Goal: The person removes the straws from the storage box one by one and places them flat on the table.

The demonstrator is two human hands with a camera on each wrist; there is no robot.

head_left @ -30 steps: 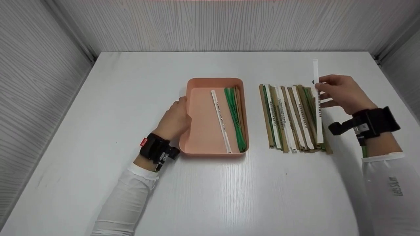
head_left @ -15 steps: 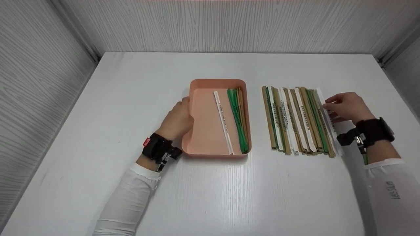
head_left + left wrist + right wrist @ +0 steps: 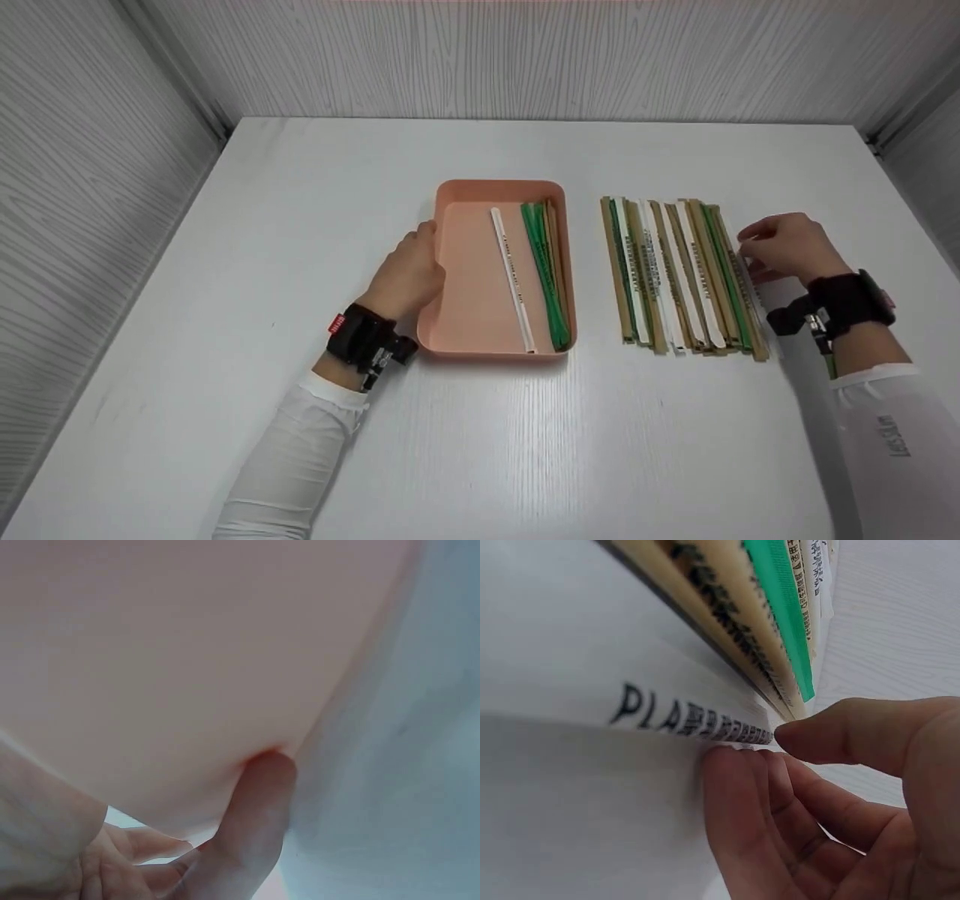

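My left hand [image 3: 407, 274] grips the left wall of a pink tray [image 3: 457, 300]; in the left wrist view a finger [image 3: 259, 810] presses against the tray's side. Inside the tray lie a white wrapped straw [image 3: 512, 281], several green wrapped straws [image 3: 547, 277] and some brown ones along its right wall. My right hand [image 3: 795, 247] is at the right end of a row of wrapped straws [image 3: 675, 277]. Between its thumb and fingers it pinches a printed white wrapped straw [image 3: 697, 724], which stands on edge beside a brown one [image 3: 735, 622].
The row mixes brown, green and white wrappers side by side, lying lengthwise away from me. Everything rests on a white table [image 3: 480, 442], with grey wood-grain panels [image 3: 480, 60] at the back and both sides.
My right hand has come down from above the row with the white wrapped straw, now low at the row's right edge. My left hand stays on the tray. The view has shifted slightly.
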